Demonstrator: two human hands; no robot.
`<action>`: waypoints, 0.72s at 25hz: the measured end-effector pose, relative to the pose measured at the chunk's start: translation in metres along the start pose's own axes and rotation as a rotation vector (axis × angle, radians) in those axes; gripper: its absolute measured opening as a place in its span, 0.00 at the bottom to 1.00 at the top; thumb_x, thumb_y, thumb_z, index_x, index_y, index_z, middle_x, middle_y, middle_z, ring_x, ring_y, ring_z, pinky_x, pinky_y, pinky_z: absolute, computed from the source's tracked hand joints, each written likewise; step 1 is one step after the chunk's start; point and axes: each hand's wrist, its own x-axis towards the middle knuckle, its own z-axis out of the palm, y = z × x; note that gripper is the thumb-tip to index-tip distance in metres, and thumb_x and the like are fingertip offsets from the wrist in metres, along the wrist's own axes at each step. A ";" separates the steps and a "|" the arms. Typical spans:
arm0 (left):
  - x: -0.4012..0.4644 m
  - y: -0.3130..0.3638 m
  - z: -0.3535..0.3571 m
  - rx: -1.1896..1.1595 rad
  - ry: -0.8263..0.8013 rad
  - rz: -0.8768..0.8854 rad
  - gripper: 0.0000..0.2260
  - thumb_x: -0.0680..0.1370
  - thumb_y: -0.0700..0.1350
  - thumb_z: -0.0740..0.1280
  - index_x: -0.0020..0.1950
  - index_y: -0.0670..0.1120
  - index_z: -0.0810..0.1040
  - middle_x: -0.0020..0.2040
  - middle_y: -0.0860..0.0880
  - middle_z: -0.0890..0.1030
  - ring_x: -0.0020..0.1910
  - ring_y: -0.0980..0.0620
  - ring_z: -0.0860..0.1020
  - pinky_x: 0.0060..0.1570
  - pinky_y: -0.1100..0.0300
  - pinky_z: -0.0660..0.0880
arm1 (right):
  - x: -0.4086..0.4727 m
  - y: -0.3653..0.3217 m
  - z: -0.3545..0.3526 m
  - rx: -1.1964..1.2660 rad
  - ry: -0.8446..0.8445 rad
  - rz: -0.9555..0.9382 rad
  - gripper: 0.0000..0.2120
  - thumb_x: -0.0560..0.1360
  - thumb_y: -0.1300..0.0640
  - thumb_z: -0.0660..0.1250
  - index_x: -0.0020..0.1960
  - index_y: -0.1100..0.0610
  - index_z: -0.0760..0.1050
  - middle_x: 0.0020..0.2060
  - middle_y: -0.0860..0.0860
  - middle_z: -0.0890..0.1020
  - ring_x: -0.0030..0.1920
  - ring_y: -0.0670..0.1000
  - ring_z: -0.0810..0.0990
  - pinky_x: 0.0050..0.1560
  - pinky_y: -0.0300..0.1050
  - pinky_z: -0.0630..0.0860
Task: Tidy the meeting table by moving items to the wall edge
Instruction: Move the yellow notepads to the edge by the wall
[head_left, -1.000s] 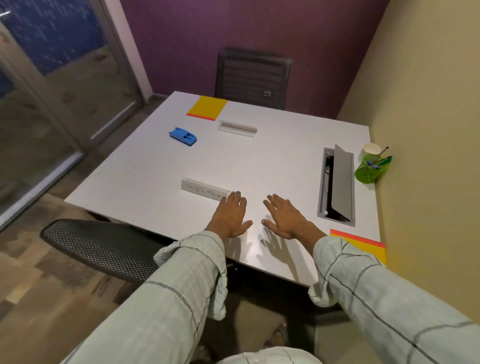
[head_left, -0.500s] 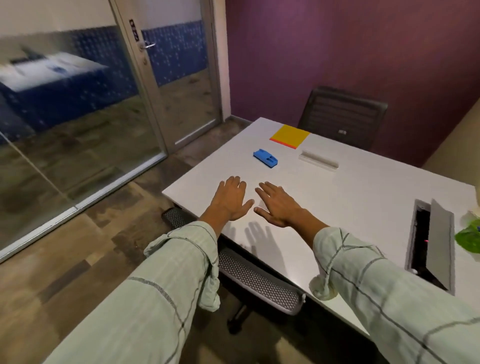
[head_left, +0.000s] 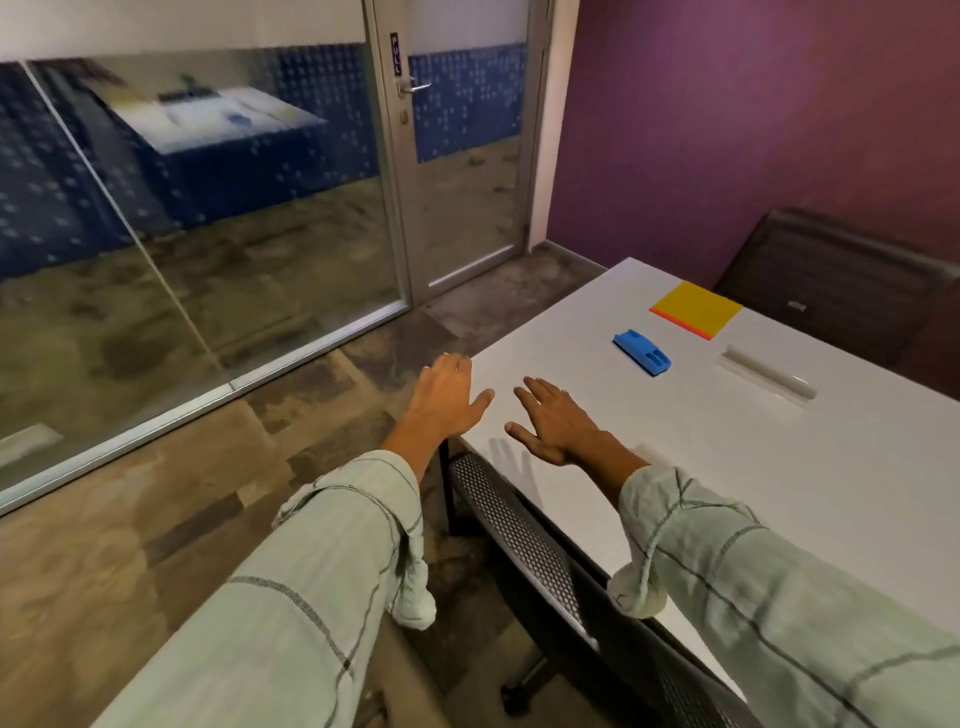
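A person stands at the corner of a white meeting table (head_left: 727, 467), arms stretched forward in pale checked sleeves. Both hands are flat, fingers straight and spread, holding nothing. The left hand (head_left: 448, 402) sits at the table's near corner, partly over the edge above the floor. The right hand (head_left: 553, 422) hovers low over or rests on the tabletop just beside it; a faint shadow lies beneath, so contact cannot be confirmed.

Three items lie on the table ahead and to the right of the hands. Nearest is a small blue plastic object (head_left: 642, 352), its long axis running diagonally from near-left to far-right. It lies beyond the right hand's fingertips, apart from them, and the right hand is clearly the closer of the two. Further on is a yellow pad with an orange edge (head_left: 696, 309), lying flat near the far end of the table. To the right of the blue object sits a clear, bar-shaped name holder (head_left: 766, 380), its long axis on a similar diagonal.

A dark chair back (head_left: 841, 280) stands against the purple wall (head_left: 753, 130) beyond the table. A mesh chair (head_left: 524, 530) is tucked in below the right forearm. A glass partition and door (head_left: 457, 156) fill the left side.

The right hand looks better placed to reach forward and rightward for the blue object first.
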 end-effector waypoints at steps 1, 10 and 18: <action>0.011 -0.019 0.004 0.007 0.005 0.012 0.30 0.80 0.60 0.58 0.74 0.41 0.63 0.75 0.41 0.66 0.74 0.42 0.63 0.72 0.46 0.63 | 0.018 -0.007 0.002 -0.010 0.004 0.014 0.34 0.81 0.36 0.48 0.80 0.55 0.50 0.80 0.56 0.50 0.80 0.59 0.49 0.78 0.61 0.50; 0.104 -0.168 -0.006 0.047 -0.064 0.240 0.29 0.80 0.59 0.58 0.74 0.42 0.63 0.75 0.41 0.65 0.75 0.42 0.61 0.72 0.45 0.62 | 0.162 -0.087 -0.010 0.041 0.015 0.180 0.33 0.81 0.37 0.48 0.80 0.55 0.50 0.80 0.55 0.50 0.80 0.58 0.49 0.77 0.60 0.50; 0.222 -0.241 0.021 0.043 -0.146 0.349 0.30 0.80 0.60 0.56 0.75 0.42 0.60 0.78 0.40 0.59 0.77 0.41 0.57 0.75 0.43 0.57 | 0.274 -0.072 0.000 0.098 0.023 0.367 0.35 0.81 0.37 0.52 0.79 0.56 0.51 0.80 0.56 0.53 0.79 0.60 0.52 0.78 0.62 0.52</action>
